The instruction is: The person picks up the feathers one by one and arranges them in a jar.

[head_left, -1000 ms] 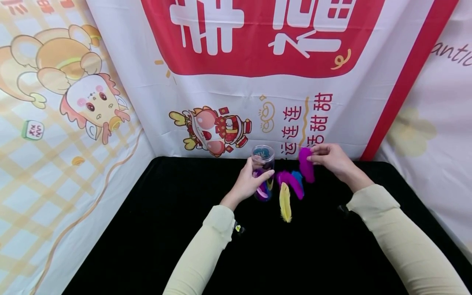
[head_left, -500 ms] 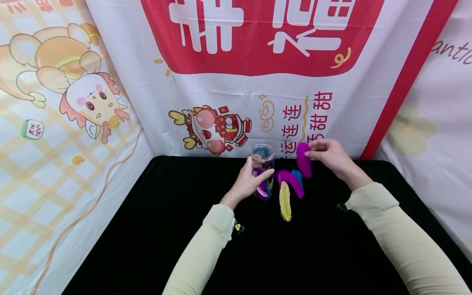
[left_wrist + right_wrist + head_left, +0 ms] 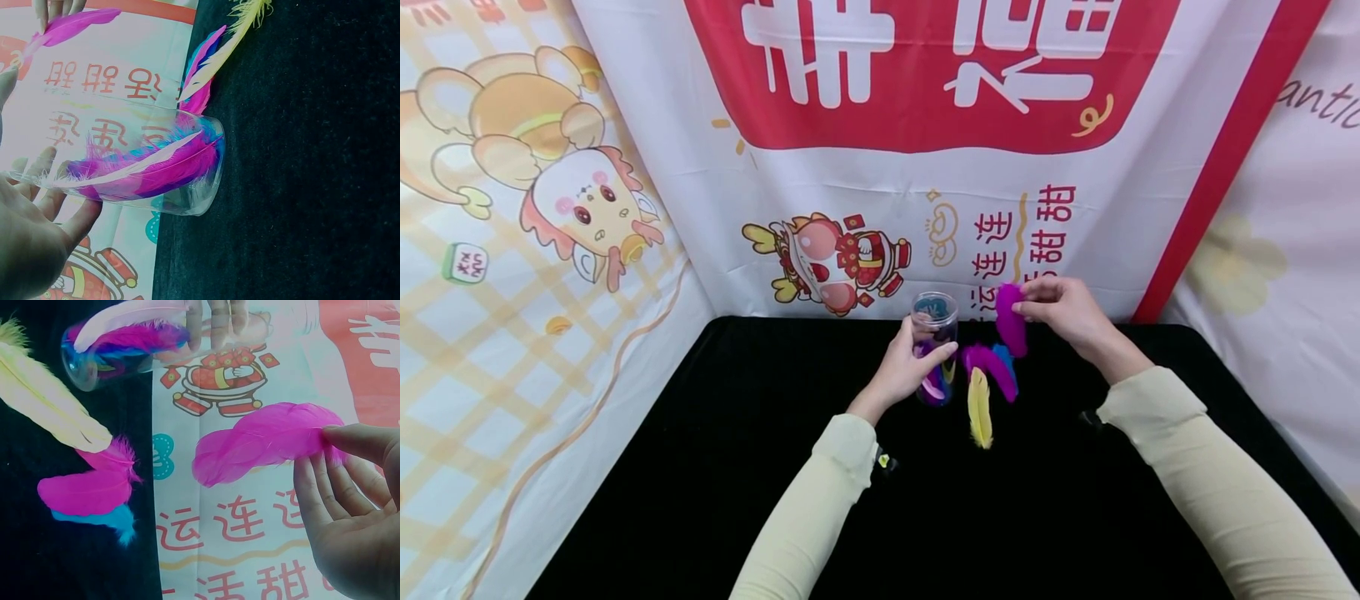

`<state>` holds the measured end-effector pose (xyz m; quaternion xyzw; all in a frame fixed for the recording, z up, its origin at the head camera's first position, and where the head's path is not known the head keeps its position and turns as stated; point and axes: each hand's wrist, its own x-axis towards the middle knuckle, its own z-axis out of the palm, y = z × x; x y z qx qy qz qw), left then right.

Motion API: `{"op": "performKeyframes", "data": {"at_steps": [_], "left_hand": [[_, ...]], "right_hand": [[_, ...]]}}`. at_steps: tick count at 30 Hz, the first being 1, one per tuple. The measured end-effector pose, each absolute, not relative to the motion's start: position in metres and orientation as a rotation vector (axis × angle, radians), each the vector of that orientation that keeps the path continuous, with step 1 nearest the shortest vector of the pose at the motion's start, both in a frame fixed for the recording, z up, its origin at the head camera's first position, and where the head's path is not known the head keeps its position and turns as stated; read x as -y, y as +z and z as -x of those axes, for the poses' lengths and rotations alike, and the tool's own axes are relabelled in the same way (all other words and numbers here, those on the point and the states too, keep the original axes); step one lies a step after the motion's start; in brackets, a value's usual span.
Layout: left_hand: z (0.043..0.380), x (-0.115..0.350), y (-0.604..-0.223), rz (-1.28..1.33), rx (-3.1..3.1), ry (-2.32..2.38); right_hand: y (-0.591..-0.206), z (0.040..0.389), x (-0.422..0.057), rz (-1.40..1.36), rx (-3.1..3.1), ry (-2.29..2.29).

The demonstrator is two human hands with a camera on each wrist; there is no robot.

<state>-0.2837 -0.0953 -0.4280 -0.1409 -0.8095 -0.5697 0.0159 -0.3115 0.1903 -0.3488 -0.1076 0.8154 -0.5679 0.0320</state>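
My left hand [image 3: 904, 367] grips a clear open-topped jar [image 3: 211, 181] upright near the table's back edge. Inside the jar, several purple, pink and blue feathers [image 3: 169, 164] lean against the wall. Between thumb and fingertips, my right hand [image 3: 1067, 315] pinches a magenta feather [image 3: 262, 439] that hangs tip down, right of the jar and around the height of its rim. On the table to the right of the jar lie a yellow feather [image 3: 979, 408], a magenta feather [image 3: 87, 492] and a blue feather [image 3: 100, 520], overlapping one another.
Black cloth covers the table [image 3: 760, 467]. Directly behind it hangs a white and red printed curtain [image 3: 850, 183], with more printed cloth [image 3: 512, 333] along the left side. Dark wrist devices [image 3: 887, 462] sit below both sleeve cuffs.
My right hand has moved slightly left and up with the magenta feather, bringing it closer to the jar. The left hand, the jar and the feathers on the table stay where they were.
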Motion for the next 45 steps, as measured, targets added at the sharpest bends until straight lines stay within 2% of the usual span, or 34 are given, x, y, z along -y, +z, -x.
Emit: {"op": "performKeyframes", "data": {"at_steps": [23,45], "left_hand": [[0.284,0.095,-0.430,0.427,2.523,-1.767],[0.285,0.095,-0.429,0.444,2.517,-1.776]], "right_hand": [[-0.338,0.310,-0.182,0.320,-2.519,-1.799],[-0.329,0.309,-0.170,0.425,-2.489,-1.926]]}}
